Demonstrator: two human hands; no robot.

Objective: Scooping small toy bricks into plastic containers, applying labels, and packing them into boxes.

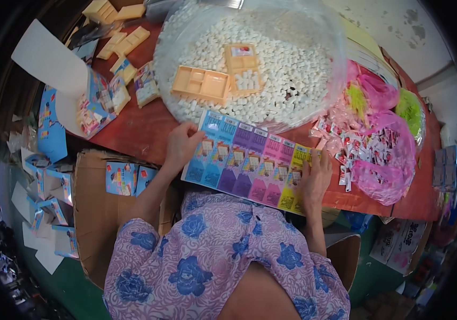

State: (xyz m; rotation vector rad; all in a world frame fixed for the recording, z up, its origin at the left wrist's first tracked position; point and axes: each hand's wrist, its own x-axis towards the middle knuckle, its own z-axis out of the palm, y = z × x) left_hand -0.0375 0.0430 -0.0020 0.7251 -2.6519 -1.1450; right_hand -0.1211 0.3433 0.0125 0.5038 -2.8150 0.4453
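"Red tabletop (146, 120) spreads beyond the fingers. Which step?"
"Probably positioning the glossy 4-colour sheet (252, 165) between them: left hand (182, 143) pinching 1 end, right hand (316, 177) the other."
"Next?"
"Likely calls for even, gentle tension; it looks thin."
"Past the fingertips?"
"Chalky white pellets (298, 58), 2 boxy compartmented trays (200, 85)."

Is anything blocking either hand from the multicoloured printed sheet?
Nothing visible stands between them: the left hand holds the multicoloured sheet at its left edge, and the right hand at its right end.
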